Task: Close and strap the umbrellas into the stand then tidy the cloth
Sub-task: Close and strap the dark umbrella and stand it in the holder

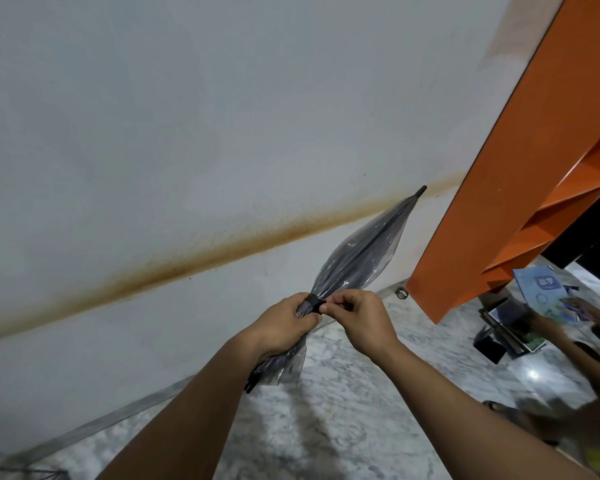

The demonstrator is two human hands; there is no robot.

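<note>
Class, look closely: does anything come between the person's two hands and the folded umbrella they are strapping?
Nothing visible does. The left hand wraps the umbrella directly, and the right hand pinches the black strap around it. The umbrella stand is not in view.

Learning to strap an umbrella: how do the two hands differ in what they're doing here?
The left hand wraps its whole grip around the folded umbrella; the right hand only pinches the black strap with its fingertips. Left sits on the canopy, right beside it. Both meet at the strap.
</note>
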